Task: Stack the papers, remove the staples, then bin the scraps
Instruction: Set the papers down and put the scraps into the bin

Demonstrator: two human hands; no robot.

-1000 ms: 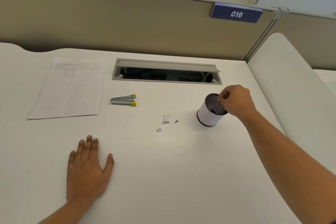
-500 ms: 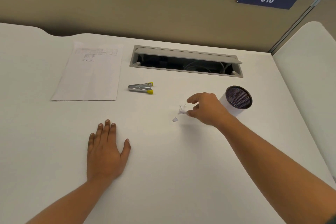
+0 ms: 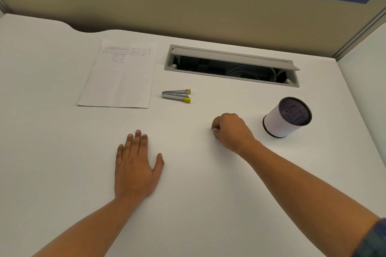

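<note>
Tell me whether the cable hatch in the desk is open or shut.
Open. The cable hatch has its grey lid propped up along the far edge, exposing the dark recess beneath.

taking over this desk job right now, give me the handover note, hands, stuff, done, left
Left hand: flat on the desk, holding nothing.
Right hand: fingers curled, pinching a white scrap left of the bin.
Papers stacked at far left; staple remover lies beside them, no hand on it.
Done: papers stacked.
Left: drop this scrap in the bin; no other scraps in sight.
</note>
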